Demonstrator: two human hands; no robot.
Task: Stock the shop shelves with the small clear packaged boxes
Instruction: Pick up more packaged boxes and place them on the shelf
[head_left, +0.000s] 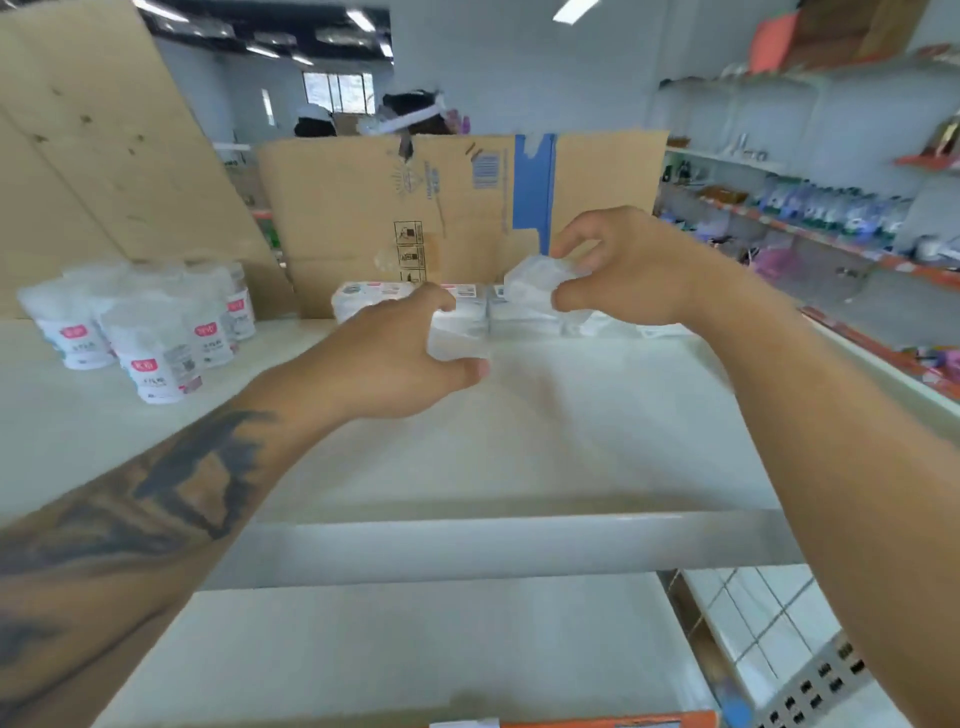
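Hands are both busy on the white shelf (519, 431): left hand (400, 358) has fingers and thumb curled round a small clear box (460, 338) sitting on the shelf top, right hand (623, 280) pinches another clear box (535, 286) held just above the row of boxes (415, 299) lined up at the back. Behind that row stands a big cardboard carton (457, 208). Off to the left, a bunch of white packs with pink labels (150, 327). Pretty blurry overall.
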